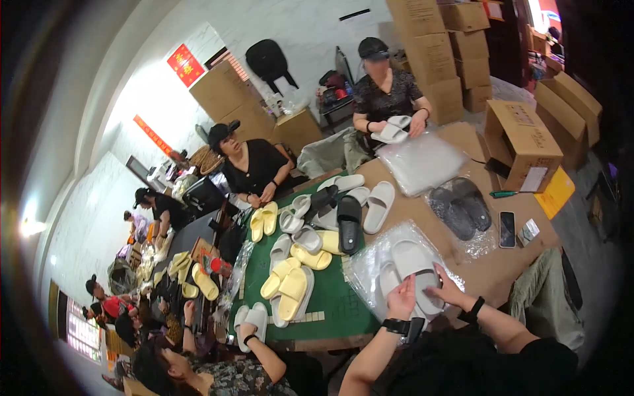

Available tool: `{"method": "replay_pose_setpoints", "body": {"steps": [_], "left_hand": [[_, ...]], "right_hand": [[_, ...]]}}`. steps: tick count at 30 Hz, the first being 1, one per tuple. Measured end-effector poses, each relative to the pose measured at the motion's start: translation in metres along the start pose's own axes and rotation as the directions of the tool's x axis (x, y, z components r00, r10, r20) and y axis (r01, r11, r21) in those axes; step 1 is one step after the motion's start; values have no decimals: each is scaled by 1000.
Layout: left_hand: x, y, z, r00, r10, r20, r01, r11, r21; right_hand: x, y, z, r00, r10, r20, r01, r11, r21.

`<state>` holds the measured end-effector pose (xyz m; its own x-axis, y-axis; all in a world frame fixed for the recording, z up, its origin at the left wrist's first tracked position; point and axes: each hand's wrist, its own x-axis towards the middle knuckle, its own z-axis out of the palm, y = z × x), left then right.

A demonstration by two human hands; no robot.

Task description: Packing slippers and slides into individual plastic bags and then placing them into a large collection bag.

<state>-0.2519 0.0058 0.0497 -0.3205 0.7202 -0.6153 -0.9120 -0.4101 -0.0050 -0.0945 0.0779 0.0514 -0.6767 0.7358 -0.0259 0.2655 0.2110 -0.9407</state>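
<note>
A light grey slide slipper (409,256) is between my hands, above a stack of clear plastic bags (365,270) at the table's near right. My left hand (400,300) has its fingers closed at the slipper's left edge. On the other side, my right hand (449,289) grips the same slipper near its strap, thumb toward the sole. A second grey slipper (388,277) lies just left of it, partly behind my left hand. Dark grey slippers (462,208) rest in clear plastic beyond my right hand.
Yellow, grey and black slippers crowd the green table top (353,297). A phone (506,229) and an open cardboard box (522,142) are at the right. Across the table, a person (389,99) holds a white slipper; other people work along the left side.
</note>
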Motion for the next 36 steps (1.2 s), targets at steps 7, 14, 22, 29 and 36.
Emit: {"method": "replay_pose_setpoints", "body": {"steps": [7, 14, 22, 29, 36], "left_hand": [[0, -2, -28, 922, -348, 170, 246, 866, 436], [-17, 28, -94, 939, -326, -110, 120, 13, 993], [-28, 28, -123, 998, 16, 60, -43, -504, 862], [-15, 33, -196, 913, -141, 383, -232, -951, 204], [-20, 23, -181, 959, -158, 235, -200, -966, 166]], "right_hand": [[36, 46, -2, 986, -65, -155, 82, 991, 102], [63, 93, -14, 998, -16, 57, 15, 1000, 12], [45, 24, -5, 970, 179, -166, -243, 761, -602], [46, 71, 72, 939, 58, 338, 160, 797, -583], [64, 73, 68, 891, 275, 361, -47, 847, -529]]}}
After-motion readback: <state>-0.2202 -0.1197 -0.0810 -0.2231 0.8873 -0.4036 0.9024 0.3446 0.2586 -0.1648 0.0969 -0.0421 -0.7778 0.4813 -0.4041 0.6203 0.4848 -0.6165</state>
